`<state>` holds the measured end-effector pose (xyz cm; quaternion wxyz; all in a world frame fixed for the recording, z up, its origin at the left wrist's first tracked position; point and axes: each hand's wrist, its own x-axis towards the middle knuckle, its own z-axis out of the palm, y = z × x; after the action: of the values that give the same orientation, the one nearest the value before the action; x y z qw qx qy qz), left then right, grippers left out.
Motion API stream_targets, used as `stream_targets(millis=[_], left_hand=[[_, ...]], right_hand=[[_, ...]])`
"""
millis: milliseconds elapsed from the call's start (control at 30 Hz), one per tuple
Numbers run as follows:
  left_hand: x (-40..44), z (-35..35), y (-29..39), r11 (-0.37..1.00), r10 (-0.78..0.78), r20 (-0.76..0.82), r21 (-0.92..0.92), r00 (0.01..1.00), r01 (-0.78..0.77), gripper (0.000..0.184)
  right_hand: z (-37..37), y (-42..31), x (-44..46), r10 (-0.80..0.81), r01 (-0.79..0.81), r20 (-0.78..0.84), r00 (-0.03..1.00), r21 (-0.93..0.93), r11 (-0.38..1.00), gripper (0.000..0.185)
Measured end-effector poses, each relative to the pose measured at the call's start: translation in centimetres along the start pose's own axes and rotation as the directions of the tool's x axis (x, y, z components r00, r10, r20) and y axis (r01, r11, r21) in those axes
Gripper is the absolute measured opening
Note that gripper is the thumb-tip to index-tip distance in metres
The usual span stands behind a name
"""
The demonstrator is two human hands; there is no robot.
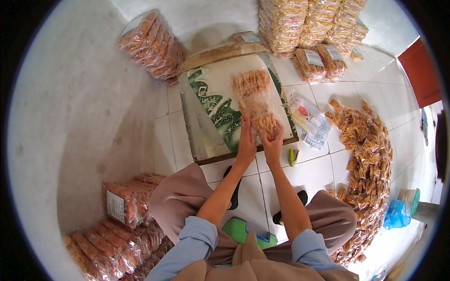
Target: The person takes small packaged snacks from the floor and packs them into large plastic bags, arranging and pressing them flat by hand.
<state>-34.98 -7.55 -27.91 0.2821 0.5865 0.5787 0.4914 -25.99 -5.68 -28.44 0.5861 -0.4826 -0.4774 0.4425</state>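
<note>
A clear plastic bag of golden-brown snack sticks [253,84] lies lengthwise on a low board-topped table [192,126] in front of me. My left hand [247,146] grips the left side of its near end. On the opposite side my right hand [272,140] holds that same end, fingers curled against the plastic. Snack sticks show between the two hands. Right of the table lie printed plastic wrappers or labels [318,133]. A yellow-green stapler [293,157] rests on the tiles close to my right hand.
Small snack packs [368,164] form a long heap on the right. Tall stacks of bagged snacks [283,28] stand at the back, with labelled bags [309,65] before them. More packed bags [150,44] lean far left; others [124,206] sit near left. A blue plastic bag [397,214] lies far right.
</note>
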Motion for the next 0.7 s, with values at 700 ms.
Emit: stream_targets(millis=[700], left_hand=[[2.2, 0.4, 0.0, 0.954, -0.090, -0.169, 0.268, 0.982, 0.133, 0.096]], right_hand=[[-2.1, -0.2, 0.9, 0.186, -0.225, 0.154, 0.971, 0.299, 0.927, 0.045]])
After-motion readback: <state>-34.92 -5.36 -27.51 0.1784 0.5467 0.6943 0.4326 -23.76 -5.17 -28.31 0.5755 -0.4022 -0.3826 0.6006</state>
